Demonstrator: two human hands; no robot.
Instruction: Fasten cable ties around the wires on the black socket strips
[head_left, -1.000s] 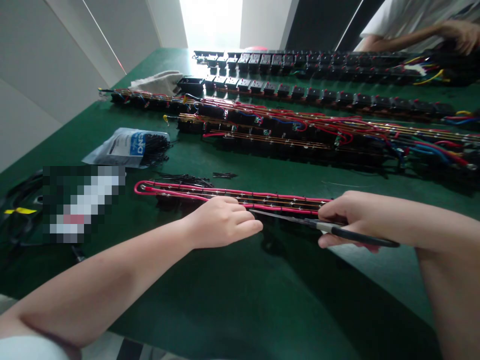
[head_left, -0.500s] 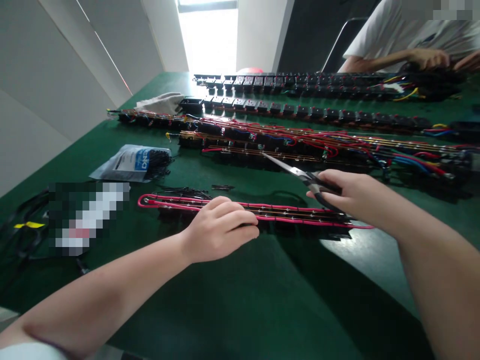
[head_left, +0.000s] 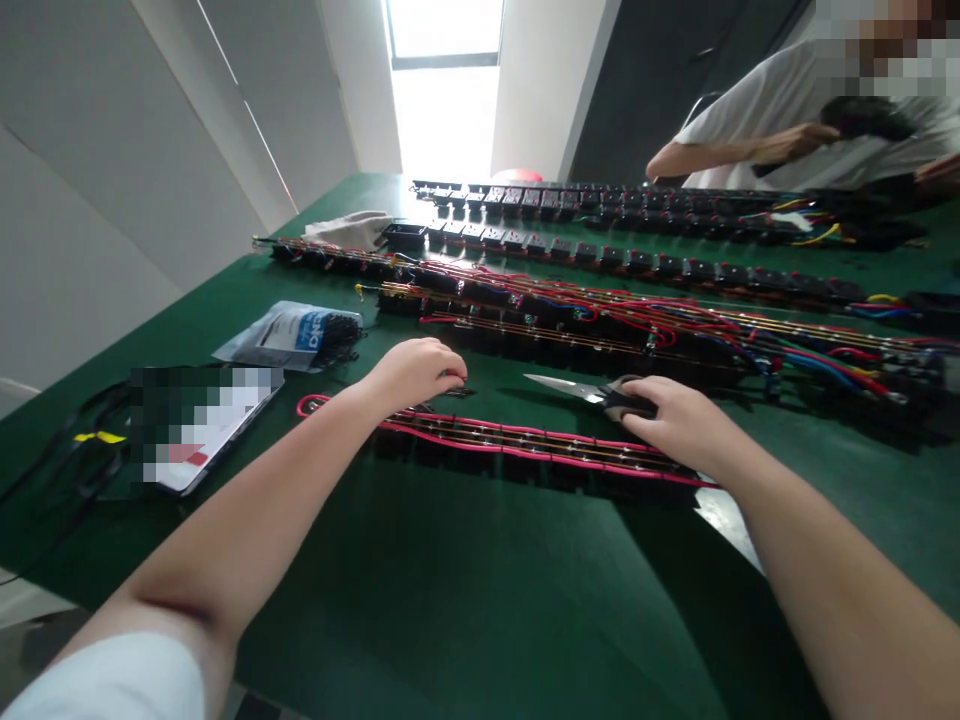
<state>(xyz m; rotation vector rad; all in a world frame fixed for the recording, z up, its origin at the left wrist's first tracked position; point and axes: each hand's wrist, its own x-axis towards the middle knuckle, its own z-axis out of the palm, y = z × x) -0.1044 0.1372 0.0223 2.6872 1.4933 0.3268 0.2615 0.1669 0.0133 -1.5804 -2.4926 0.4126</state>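
My right hand [head_left: 679,420] grips a pair of scissors [head_left: 564,386] by the black handles, its blades pointing left just above the table. Below them lies a black strip [head_left: 540,446] with brass bars and pink-red wires running along it, tied down at intervals. My left hand [head_left: 420,368] hovers over the strip's far side, fingers curled together beside small black pieces [head_left: 459,391] on the table. Whatever those fingers may hold is hidden. My left forearm covers part of the strip's left end.
Longer strips with red wires [head_left: 570,290] and black socket rows [head_left: 622,256] lie across the green table [head_left: 480,590]. Left are a bag of black cable ties [head_left: 300,335], a phone-like object [head_left: 225,430] and black cables [head_left: 67,470]. Opposite sits a co-worker [head_left: 735,150].
My left hand has left the pink-wired strip and moved up and away to the small black pieces. The scissors have come down and lie flatter. The camera view has shifted.
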